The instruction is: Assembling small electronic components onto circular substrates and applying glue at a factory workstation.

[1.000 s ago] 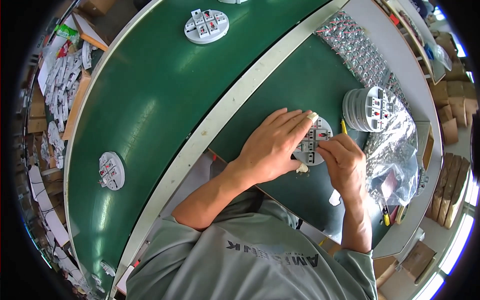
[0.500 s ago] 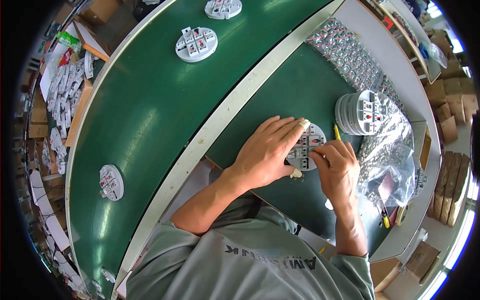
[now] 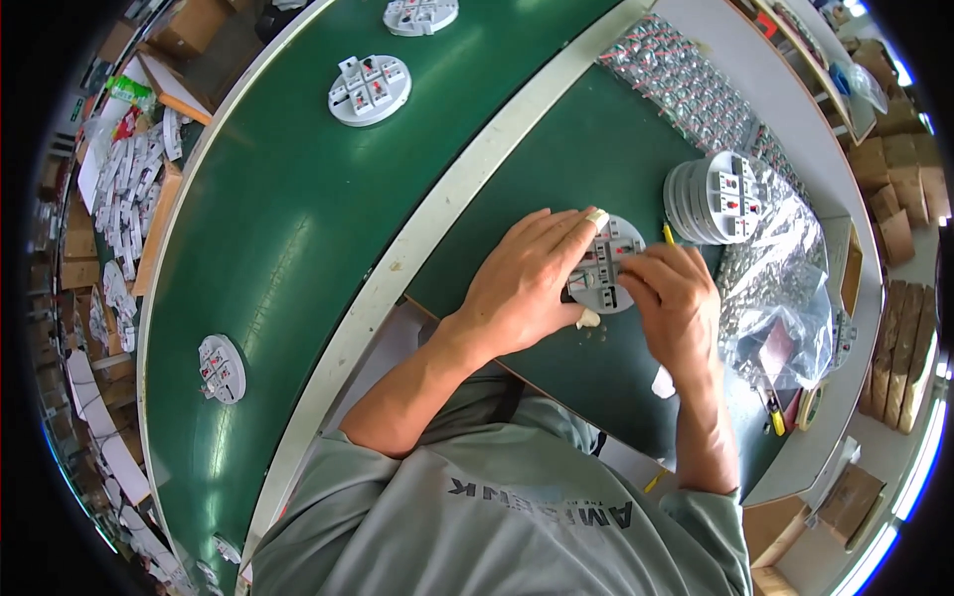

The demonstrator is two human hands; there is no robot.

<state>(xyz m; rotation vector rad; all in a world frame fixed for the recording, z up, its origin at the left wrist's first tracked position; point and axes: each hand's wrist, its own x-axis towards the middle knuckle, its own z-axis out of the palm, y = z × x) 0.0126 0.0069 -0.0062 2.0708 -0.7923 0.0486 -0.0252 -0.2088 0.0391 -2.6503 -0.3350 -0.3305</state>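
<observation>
Our left hand (image 3: 525,283) lies spread and unclenched over the left edge of the grey disc (image 3: 602,270), which sits at its three o'clock. The disc, being round, shows no long axis; it lies flat between both hands, touching each, so neither is nearer. Our right hand (image 3: 681,298) has the disc at its ten o'clock, thumb and fingers pinched against the right half; we cannot tell whether a small part is between them.

Around the disc, the green belt (image 3: 278,199) runs past nine o'clock, carrying other discs (image 3: 370,91) well apart, then comes a pale rail (image 3: 427,214). Our disc rests on a dark green worktop (image 3: 576,149), with a disc stack (image 3: 696,199) at two o'clock, a clear bag (image 3: 795,343) at four and, beyond, cartons (image 3: 894,189) near three.
</observation>
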